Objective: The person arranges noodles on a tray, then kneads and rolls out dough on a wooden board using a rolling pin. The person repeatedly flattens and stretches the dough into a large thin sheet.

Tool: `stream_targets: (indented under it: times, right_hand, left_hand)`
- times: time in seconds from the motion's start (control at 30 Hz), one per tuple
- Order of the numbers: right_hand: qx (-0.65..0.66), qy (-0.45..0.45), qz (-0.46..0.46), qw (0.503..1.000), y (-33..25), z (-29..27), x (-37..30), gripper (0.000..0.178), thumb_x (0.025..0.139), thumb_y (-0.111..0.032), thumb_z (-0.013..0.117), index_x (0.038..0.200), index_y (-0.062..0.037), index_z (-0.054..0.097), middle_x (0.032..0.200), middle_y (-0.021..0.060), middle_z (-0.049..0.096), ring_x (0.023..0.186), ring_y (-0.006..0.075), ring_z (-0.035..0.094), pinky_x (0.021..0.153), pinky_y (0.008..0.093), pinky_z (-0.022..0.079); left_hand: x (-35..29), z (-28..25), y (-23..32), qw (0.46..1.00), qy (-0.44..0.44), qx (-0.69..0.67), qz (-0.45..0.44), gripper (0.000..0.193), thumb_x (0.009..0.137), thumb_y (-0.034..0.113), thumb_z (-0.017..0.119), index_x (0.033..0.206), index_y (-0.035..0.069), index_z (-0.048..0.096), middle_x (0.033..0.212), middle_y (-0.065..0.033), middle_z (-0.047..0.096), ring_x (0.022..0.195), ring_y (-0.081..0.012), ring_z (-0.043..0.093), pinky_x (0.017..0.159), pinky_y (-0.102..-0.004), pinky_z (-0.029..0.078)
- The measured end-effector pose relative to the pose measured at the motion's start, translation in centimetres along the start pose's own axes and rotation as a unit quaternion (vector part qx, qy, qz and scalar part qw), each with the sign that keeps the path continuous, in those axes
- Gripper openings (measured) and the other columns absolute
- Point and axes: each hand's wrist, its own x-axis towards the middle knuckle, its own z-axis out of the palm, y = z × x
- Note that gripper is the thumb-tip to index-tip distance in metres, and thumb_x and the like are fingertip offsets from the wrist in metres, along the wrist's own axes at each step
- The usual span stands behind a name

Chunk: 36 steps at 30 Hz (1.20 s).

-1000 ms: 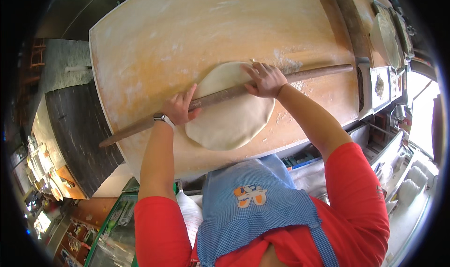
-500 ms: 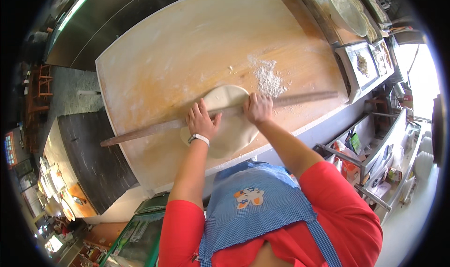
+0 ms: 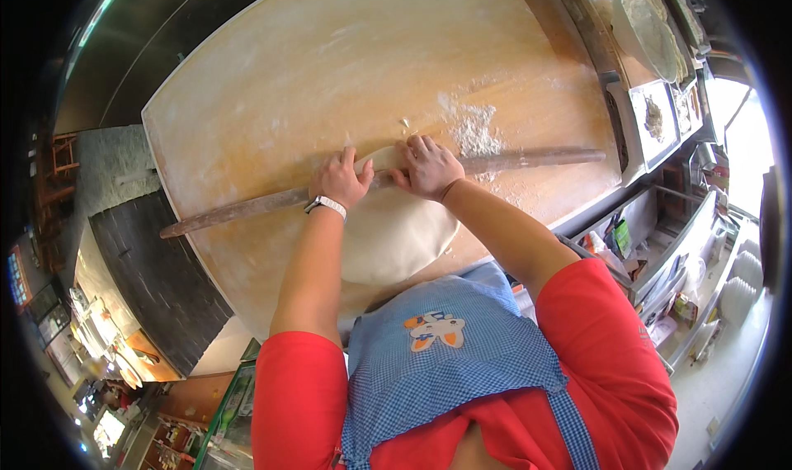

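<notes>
Where flour dusts its pale wood, the broad table (image 3: 330,74) fills the middle of the view, its near edge running just in front of the person. A blue checked apron (image 3: 450,363), printed with a cartoon animal, is at that near edge, between two red sleeves. Across the table lies a long brown rolling pin (image 3: 528,160), its left tip reaching past the left edge and its right tip near the right edge. Beneath it, near the middle of the near edge, is a round, pale sheet of dough (image 3: 396,243); most of it shows on the person's side of the pin, with a small part beyond it. Both hands bear down on the pin over the dough, close together: the left grip (image 3: 341,179) and the right grip (image 3: 429,166) have fingers partly bent over it, and I cannot tell whether they close around underneath. Just beyond the pin, toward the right edge, is a patch of loose flour (image 3: 477,132). A white wristband (image 3: 327,206) circles the left wrist.
</notes>
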Motion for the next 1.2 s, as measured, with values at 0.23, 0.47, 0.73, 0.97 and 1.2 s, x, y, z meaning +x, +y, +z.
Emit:
stream_targets:
  times: [0.23,0.47,0.73,0.97,1.2]
  right_hand:
    - [0.021,-0.098,-0.018,0.995,1.5,1.5,3.4,0.051,0.088,-0.049,0.058,0.098,0.0005,0.063,0.086,0.0174,0.064,0.076,0.0312,0.067,0.062,0.0382,0.054]
    - [0.032,-0.043,0.013,0.998,2.5,1.1,5.7,0.038,0.088,-0.04,0.059,0.088,-0.0018,0.063,0.081,0.0171,0.068,0.077,0.032,0.069,0.063,0.0423,0.055]
    - [0.012,-0.089,0.177,0.98,1.1,-0.3,3.7,0.037,0.092,-0.044,0.052,0.095,-0.0103,0.067,0.095,0.0113,0.069,0.097,0.0319,0.065,0.088,0.0438,0.05]
    - [0.034,-0.291,0.214,0.932,2.0,-5.8,-3.0,0.032,0.091,-0.038,0.054,0.101,-0.0112,0.068,0.099,0.0132,0.07,0.1,0.0307,0.065,0.089,0.0447,0.049]
    - [-0.018,0.109,0.053,0.992,0.5,-3.4,-9.4,0.047,0.081,-0.021,0.057,0.126,-0.009,0.061,0.116,0.0102,0.065,0.1,0.0274,0.063,0.089,0.0405,0.047]
  left_hand:
    - [3.6,-0.1,-1.7,0.999,-0.009,-0.036,0.012,0.023,0.088,0.036,0.064,0.098,0.015,0.061,0.076,-0.0114,0.07,0.067,-0.0341,0.068,0.055,-0.0464,0.053]
    - [7.2,-1.8,-1.5,0.987,0.147,0.047,0.035,0.02,0.091,0.033,0.06,0.09,0.013,0.057,0.066,-0.0071,0.065,0.057,-0.0266,0.064,0.048,-0.0403,0.05]
    - [-1.1,-1.4,-2.7,0.987,0.087,0.055,-0.122,0.021,0.094,0.032,0.053,0.09,0.012,0.059,0.084,-0.0133,0.067,0.079,-0.0358,0.065,0.069,-0.0508,0.052]
    - [-18.9,-2.3,1.5,0.952,0.085,0.095,-0.279,0.046,0.09,0.031,0.055,0.129,0.006,0.053,0.112,-0.0168,0.064,0.097,-0.037,0.063,0.08,-0.0483,0.051]
    - [-17.5,-2.4,4.5,0.956,0.114,0.116,-0.246,0.07,0.083,0.03,0.058,0.145,0.004,0.04,0.14,-0.0201,0.051,0.116,-0.0372,0.056,0.092,-0.0481,0.047]
